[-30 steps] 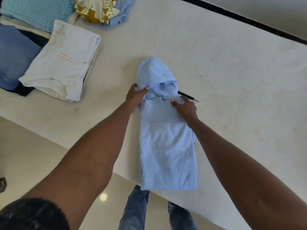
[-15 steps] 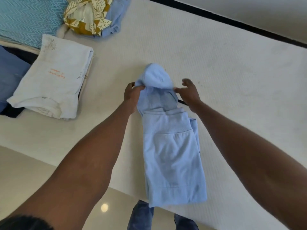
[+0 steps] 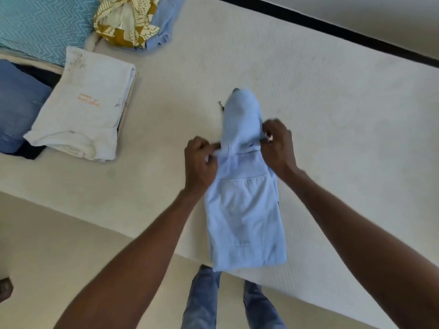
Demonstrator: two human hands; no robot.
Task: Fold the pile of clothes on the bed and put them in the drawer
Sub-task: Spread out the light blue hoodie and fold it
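Note:
A light blue hoodie point(image 3: 244, 217) lies folded lengthwise on the cream mattress point(image 3: 332, 115), its lower hem hanging over the near edge. Its hood point(image 3: 242, 115) points away from me and is raised off the bed. My left hand point(image 3: 200, 165) grips the hood's base on the left side, fingers curled into the cloth. My right hand point(image 3: 278, 146) pinches the hood's base on the right side. A dark drawstring tip point(image 3: 221, 106) pokes out left of the hood.
A folded white garment point(image 3: 83, 108) lies on a stack at the left, beside folded blue denim point(image 3: 16, 103) and a teal zigzag cloth point(image 3: 40, 24). A crumpled yellow patterned garment point(image 3: 123, 20) sits at the top. The bed's near edge runs diagonally; my jeans-clad legs point(image 3: 206, 300) stand below it.
Both hands moved from the folded body's top edge up to the hood's base and closed on it. The hood has lifted and narrowed, and the drawstring now shows on the left.

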